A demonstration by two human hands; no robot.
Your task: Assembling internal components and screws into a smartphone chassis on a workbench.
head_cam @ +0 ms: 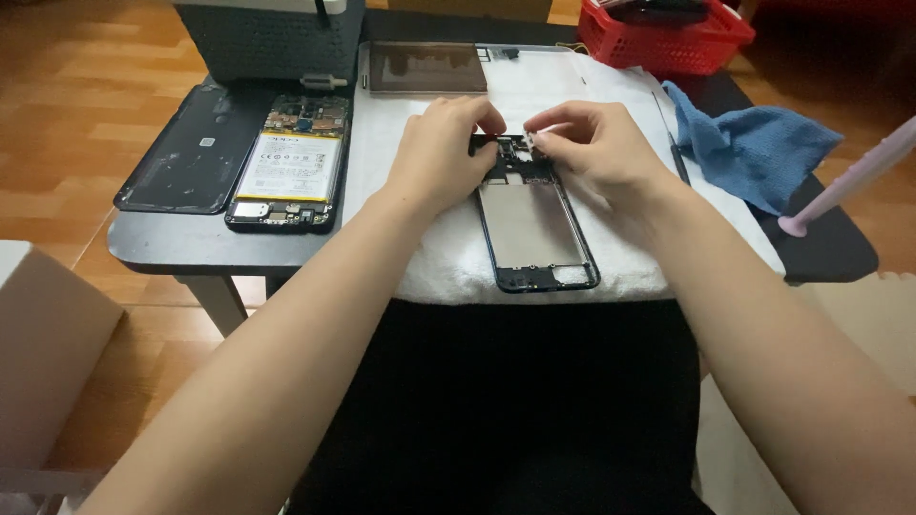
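- A warm brown wooden floor [86,86] with soft light on it.
- A small dark table [172,250] stands on it.
- A pale box [43,353] at the left.

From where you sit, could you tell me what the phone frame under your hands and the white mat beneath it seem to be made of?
Phone frame: probably a black plastic rim around a dull grey metal plate, matte with little glare. White mat: looks like terry towel, soft and fuzzy, with rounded, drooping edges.
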